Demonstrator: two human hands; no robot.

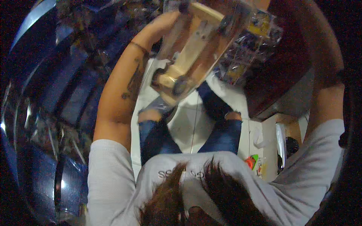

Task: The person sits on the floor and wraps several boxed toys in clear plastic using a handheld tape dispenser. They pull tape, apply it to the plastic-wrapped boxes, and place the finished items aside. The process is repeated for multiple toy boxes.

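A pale wooden piece with dark round wheel-like parts at its ends [188, 56] is held up in front of me, inside clear plastic packaging and a little blurred. My left hand [170, 19] reaches the upper left side of this package and grips it there; most of its fingers are hidden by the plastic. My right arm [326, 94] runs up along the right rim of the picture, and its hand passes out of sight at the top.
Dark blue, shiny plastic-wrapped goods [71, 86] fill the left side. Beyond the package lie more clear-wrapped packs with yellow parts [260, 26]. A dark red surface [275, 79] stands at right. My jeans-clad legs [222, 132] are over white floor tiles [188, 128]. A red and green item [252, 162] lies at lower right.
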